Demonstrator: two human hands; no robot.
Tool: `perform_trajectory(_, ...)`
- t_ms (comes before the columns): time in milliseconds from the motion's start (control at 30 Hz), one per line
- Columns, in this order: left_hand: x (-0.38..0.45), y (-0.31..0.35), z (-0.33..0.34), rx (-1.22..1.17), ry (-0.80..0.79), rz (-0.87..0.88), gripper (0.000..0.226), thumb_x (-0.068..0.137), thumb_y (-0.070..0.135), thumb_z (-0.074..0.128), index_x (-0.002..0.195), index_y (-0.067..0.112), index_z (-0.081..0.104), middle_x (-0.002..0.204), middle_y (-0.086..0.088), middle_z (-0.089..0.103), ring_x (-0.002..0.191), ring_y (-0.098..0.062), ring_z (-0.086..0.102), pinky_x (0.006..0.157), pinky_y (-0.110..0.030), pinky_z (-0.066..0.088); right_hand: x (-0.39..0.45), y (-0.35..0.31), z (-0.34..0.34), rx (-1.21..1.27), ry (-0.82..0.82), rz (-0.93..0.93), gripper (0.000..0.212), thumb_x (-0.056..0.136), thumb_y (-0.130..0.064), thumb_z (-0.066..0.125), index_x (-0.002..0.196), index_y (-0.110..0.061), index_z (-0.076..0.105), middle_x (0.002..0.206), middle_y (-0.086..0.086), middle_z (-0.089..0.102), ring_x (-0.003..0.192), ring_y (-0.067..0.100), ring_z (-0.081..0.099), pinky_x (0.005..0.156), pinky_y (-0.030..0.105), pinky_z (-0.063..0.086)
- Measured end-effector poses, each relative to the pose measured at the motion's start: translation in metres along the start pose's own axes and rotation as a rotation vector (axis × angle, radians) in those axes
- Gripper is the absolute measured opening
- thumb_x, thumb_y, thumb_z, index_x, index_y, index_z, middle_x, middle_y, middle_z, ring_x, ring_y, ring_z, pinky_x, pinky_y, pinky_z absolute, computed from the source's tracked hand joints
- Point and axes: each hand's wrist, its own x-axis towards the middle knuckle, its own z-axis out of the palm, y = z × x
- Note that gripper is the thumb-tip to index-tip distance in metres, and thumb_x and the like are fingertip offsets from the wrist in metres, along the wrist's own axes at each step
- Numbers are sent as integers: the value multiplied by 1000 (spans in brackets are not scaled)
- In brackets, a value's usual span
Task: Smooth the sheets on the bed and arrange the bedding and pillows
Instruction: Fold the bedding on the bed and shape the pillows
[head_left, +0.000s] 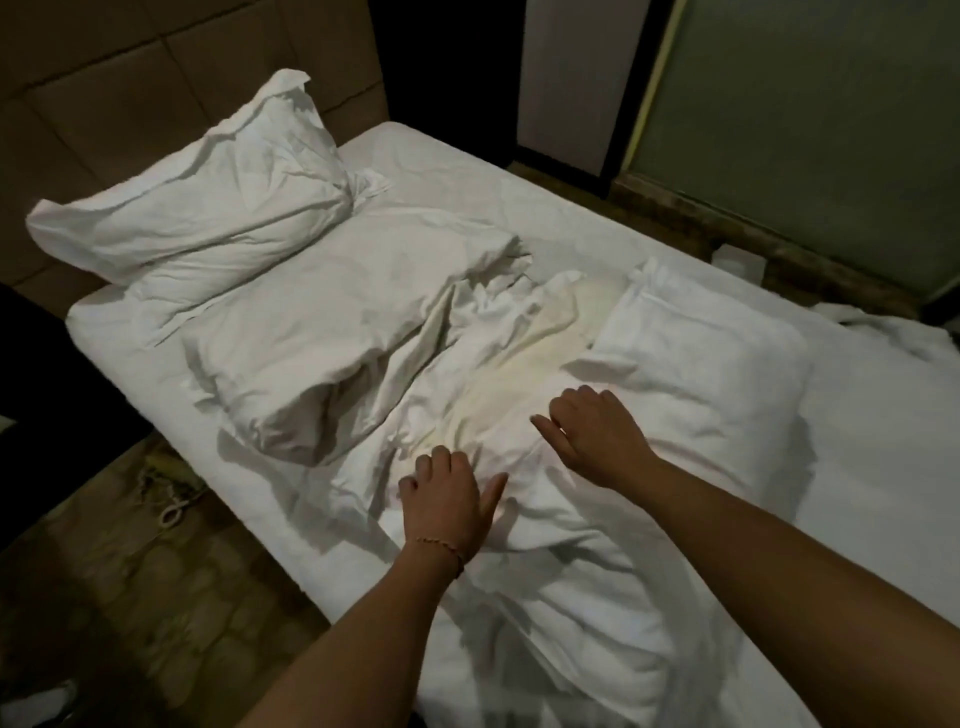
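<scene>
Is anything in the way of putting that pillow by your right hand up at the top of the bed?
Yes. Between the pillow and the headboard lies the crumpled duvet, and another pillow leans there. The far corner's bare sheet looks free.
</scene>
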Motion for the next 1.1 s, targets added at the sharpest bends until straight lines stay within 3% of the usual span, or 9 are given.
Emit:
perform_trajectory(167,-2,-6,10,-123,-79,-16,69,94,71,31,125,12,48,127,-11,51,121,-32,46,96,-48,43,-71,-24,23,-12,72,213,46,96,-49,37,75,-13,58,73,7,58,69,31,57,60,38,43)
perform_trajectory(300,17,-22,10,-291,-141,51,56,100,59,34,111,7,52,112,-19,65,107,-37,60,87,-44,48,-114,-65,45,-71,124,402,43,95,-50,41,78,-13,55,77,8,53,70,30,52,59,39,41)
perform_trajectory(467,38,-50,1,-338,-50,251,53,103,50,35,98,2,56,103,-27,66,102,-43,60,76,-40,40,-136,-122,78,-92,158,614,50,91,-56,46,103,-10,62,104,11,58,92,33,52,82,43,41)
perform_trajectory(567,63,-61,-19,-379,23,331,53,103,51,36,89,4,56,103,-30,65,103,-46,58,83,-43,43,-140,-145,91,-68,250,701,57,90,-58,47,116,-9,57,120,15,55,106,33,49,93,42,37)
perform_trajectory(733,95,-79,-40,-394,125,363,51,102,53,38,80,9,50,99,-28,65,100,-45,58,80,-43,42,-155,-175,117,-121,322,586,57,92,-57,52,121,-8,50,124,17,50,108,39,50,99,48,40)
perform_trajectory(867,85,-82,-21,-420,96,326,54,99,61,35,81,12,49,100,-25,65,98,-45,58,83,-46,48,-163,-177,137,-214,319,507,63,94,-63,44,126,-9,50,127,18,53,114,39,50,104,53,39)
perform_trajectory(1100,84,-87,-11,-440,128,350,54,102,55,35,82,8,52,103,-26,65,100,-45,57,85,-45,45,-160,-148,150,-334,326,446,59,88,-59,58,124,-12,53,124,11,54,112,31,50,98,47,42)
